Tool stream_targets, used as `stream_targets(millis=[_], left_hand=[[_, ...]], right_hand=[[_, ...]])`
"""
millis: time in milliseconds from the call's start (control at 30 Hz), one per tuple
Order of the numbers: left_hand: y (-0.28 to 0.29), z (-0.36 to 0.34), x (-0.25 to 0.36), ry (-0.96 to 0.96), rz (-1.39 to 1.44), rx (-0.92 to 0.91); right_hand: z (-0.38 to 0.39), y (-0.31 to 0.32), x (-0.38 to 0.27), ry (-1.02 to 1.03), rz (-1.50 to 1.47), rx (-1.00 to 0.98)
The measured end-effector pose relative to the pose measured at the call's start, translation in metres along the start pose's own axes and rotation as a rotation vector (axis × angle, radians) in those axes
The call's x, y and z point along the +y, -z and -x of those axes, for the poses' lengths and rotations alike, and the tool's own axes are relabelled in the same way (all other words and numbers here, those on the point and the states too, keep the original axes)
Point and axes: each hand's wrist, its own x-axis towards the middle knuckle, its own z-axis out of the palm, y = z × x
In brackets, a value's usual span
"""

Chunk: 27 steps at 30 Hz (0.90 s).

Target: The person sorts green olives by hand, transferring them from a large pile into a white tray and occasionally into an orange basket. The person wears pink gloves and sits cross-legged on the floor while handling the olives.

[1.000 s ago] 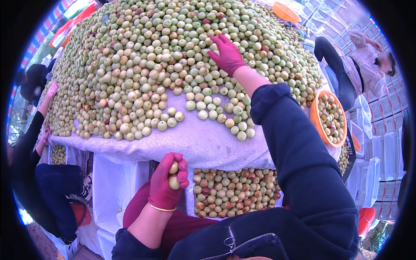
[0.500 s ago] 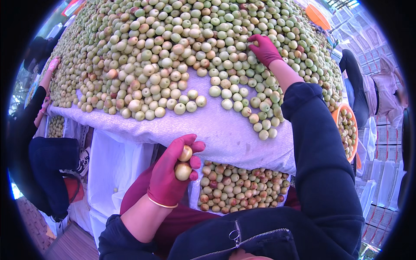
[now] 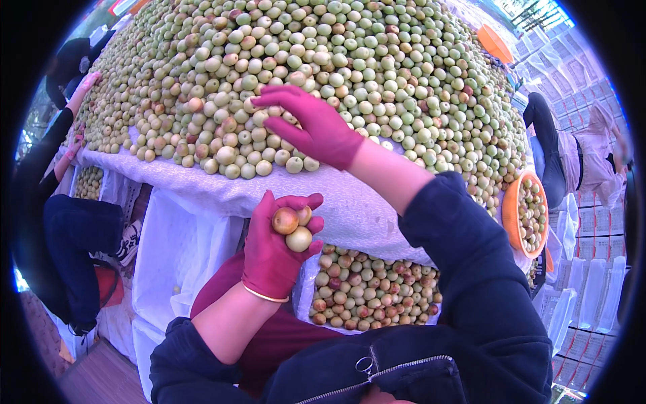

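My left hand (image 3: 269, 252), in a dark pink glove, is palm up in front of the table edge. Its fingers curl round a few round jujubes (image 3: 298, 239), one with a red-brown blush, the others paler. My right hand (image 3: 316, 128), gloved alike, hovers over the near part of a large heap of pale green jujubes (image 3: 222, 74). Its thumb and fingers are apart, and I see nothing between them. A white woven sheet (image 3: 336, 202) lies under the heap, its front edge bare.
A lined crate of redder jujubes (image 3: 373, 289) stands below the table edge before me. Left of it is a white-lined crate (image 3: 178, 232). An orange basket (image 3: 513, 215) of jujubes stands at right. Other people are at the far left (image 3: 74, 249) and right (image 3: 592, 158).
My right hand has come left and nearer from the far right of the heap, its fingers now spread. In my left hand a further jujube shows beside the earlier two.
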Motion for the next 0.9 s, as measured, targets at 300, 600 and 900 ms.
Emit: stream_targets(millis=[300, 600, 900], left_hand=[[0.003, 0.004, 0.002, 0.186, 0.069, -0.106], [0.002, 0.018, -0.001, 0.133, -0.11, -0.211], [-0.003, 0.022, 0.003, -0.032, -0.309, -0.118]], right_hand=[[-0.004, -0.014, 0.101, -0.134, 0.685, -0.038], [0.064, 0.026, 0.095, -0.359, 0.497, -0.061], [0.068, 0.012, -0.056, -0.306, -0.613, -0.046]])
